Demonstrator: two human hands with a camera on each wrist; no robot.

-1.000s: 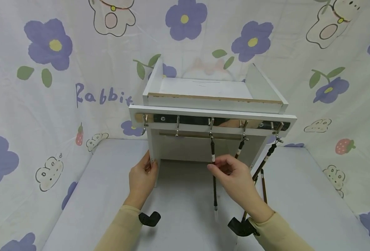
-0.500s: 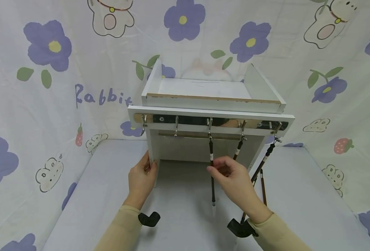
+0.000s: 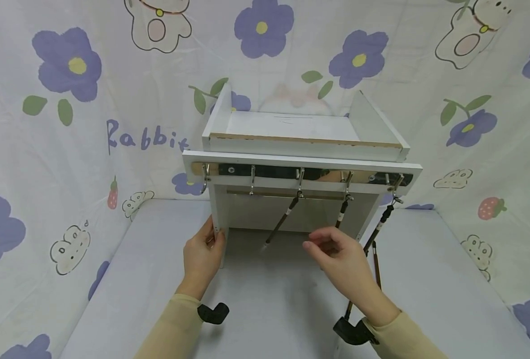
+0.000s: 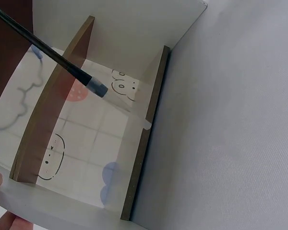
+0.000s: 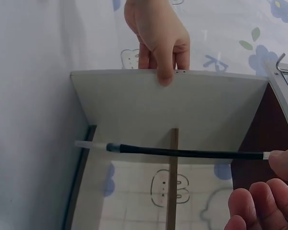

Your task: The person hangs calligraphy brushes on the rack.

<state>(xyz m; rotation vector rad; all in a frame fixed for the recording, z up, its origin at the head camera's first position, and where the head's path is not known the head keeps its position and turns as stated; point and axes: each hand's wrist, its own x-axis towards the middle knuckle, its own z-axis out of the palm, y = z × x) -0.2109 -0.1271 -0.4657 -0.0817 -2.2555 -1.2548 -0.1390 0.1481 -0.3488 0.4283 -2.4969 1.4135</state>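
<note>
A dark-handled calligraphy brush with a clear, pale tip hangs by its loop from the middle hook. In the head view it slants to the lower left, apart from my right hand. The thumb and fingers of that hand are loosely bent, with a gap between them. In the right wrist view the brush spans the frame, its upper end overlapping the thumb. My left hand grips the front edge of the white stand's left side panel, thumb on the inner face.
Two more brushes hang from hooks on the right, one brush nearest the corner. A thin brown stick shows behind it. Hooks at the left of the rail carry nothing. Above is an open-topped tray; a patterned cloth covers the wall behind.
My right hand has let go of the middle brush and drawn slightly right. The brush has swung from near vertical toward the left and back. My left hand stays put.
</note>
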